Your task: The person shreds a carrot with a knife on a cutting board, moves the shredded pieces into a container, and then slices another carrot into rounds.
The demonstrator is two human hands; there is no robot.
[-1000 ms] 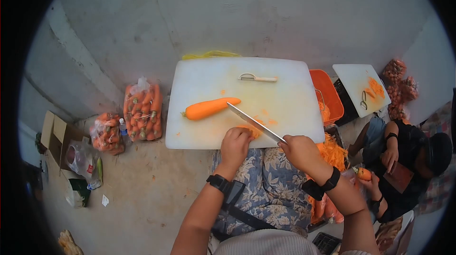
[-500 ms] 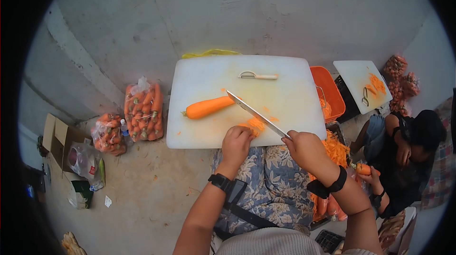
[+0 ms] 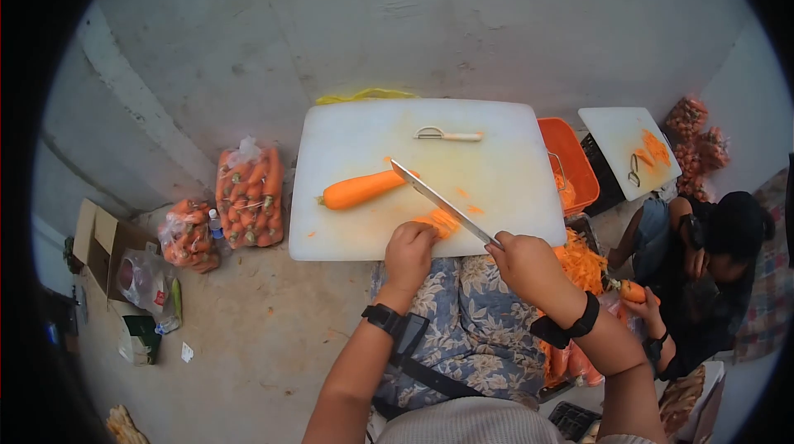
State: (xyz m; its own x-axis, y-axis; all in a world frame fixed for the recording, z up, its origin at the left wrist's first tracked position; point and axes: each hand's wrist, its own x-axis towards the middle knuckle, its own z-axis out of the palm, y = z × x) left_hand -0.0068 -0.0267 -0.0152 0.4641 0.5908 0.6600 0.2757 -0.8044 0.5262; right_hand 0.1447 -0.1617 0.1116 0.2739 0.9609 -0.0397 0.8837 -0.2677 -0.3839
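My right hand is wrapped round the handle of a kitchen knife, whose long blade slants up and left over a white cutting board. At the board's near edge, my left hand has its fingers curled and pressed onto a small pile of carrot slices, right beside the blade. A peeled carrot lies left of the knife, its stem end pointing left; the blade's tip overlaps its right end. Farther back on the board rests a peeler with a pale handle.
Bags of carrots stand on the floor at left, near a cardboard box. An orange bin and a heap of carrot shreds are at right. Beyond sits another person holding a carrot, near a second board.
The knife and my right hand have shifted very slightly left. My left hand stays on the carrot slices, and the whole carrot has not moved on the board.
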